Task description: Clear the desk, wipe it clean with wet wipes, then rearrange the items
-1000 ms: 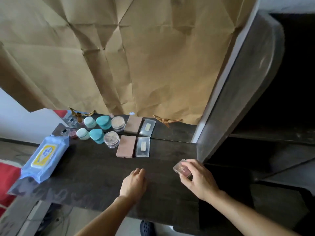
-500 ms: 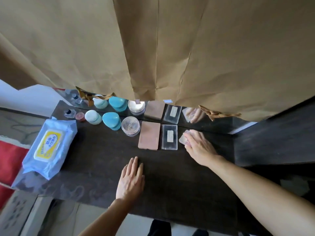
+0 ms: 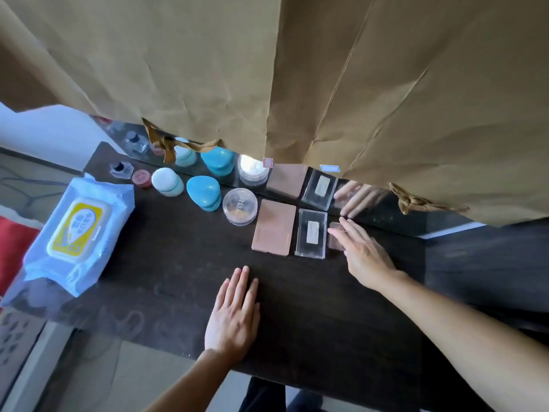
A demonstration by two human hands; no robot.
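From the head camera I see the desk [image 3: 178, 272] with its things set in a row along the back, so the rearranging looks nearly done. The right hand [image 3: 367, 255], right of centre, lies with fingers straight and flat over a small pinkish compact [image 3: 335, 237]; it presses the compact rather than grips it. The compact sits at the right end of the row, just beside the clear case [image 3: 311, 233]. The left hand [image 3: 234, 316] rests palm down at lower centre, fingers together and straight, holding nothing. To finish well, I'd slide the compact under those flat fingers until its edge runs parallel with the clear case and its front lines up with the pink palette [image 3: 274, 231]. I'd also keep the same narrow gap and take care not to nudge the case. The wet wipes pack [image 3: 74, 233] lies at the left of the frame, well apart from the hands. Its yellow lid label bears blue characters that I cannot read. The clear case carries a pale label and the clear round jar [image 3: 240, 206] a faint script on its lid, both too small to make out. The blue jar [image 3: 204, 193] and white jar [image 3: 167, 182] show no writing.
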